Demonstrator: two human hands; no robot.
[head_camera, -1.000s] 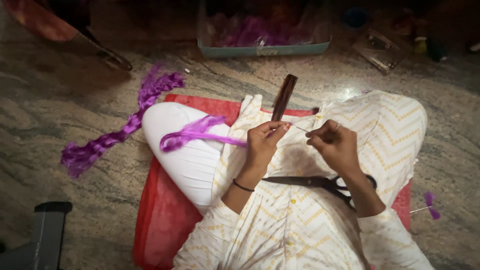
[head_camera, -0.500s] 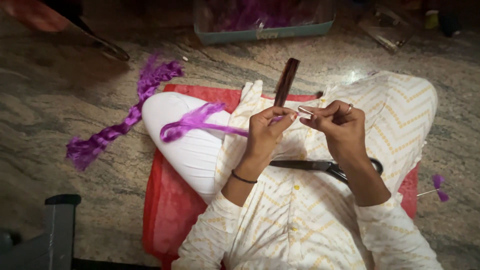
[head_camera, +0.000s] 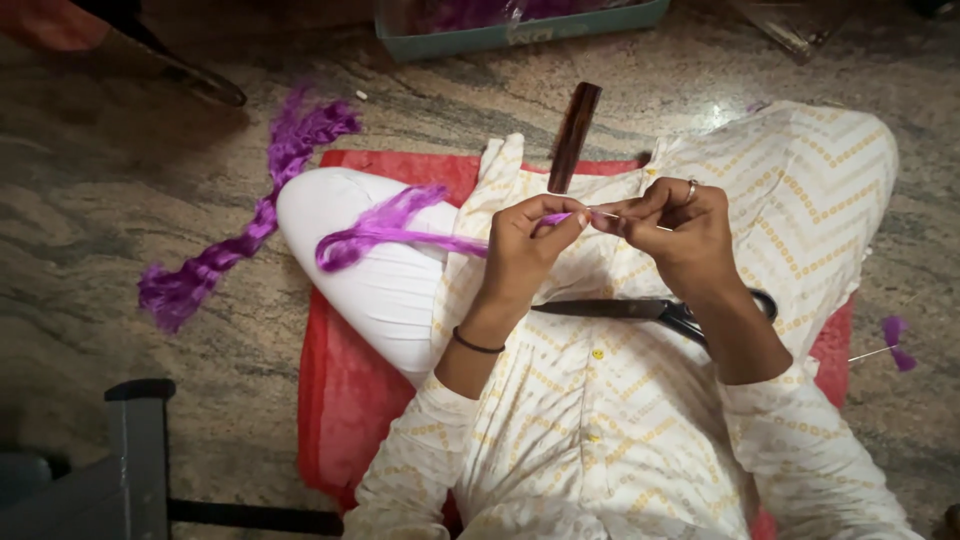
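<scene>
**Purple strand pinched over the lap, tail running left**

The left hand (head_camera: 525, 235) pinches one end of a purple fibre strand (head_camera: 400, 232), fingers closed on it. The right hand (head_camera: 680, 225) meets it fingertip to fingertip, closed on a thin pale wire (head_camera: 607, 213) at that same end. From the pinch, the strand's long axis runs leftward across the white knee (head_camera: 370, 285), so the left hand is nearer its length. Black scissors (head_camera: 650, 308) lie on the lap just below the pinch.

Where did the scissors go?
The black scissors lie across the person's lap in the head view, just under the right hand, with the handles toward the right knee.
</scene>
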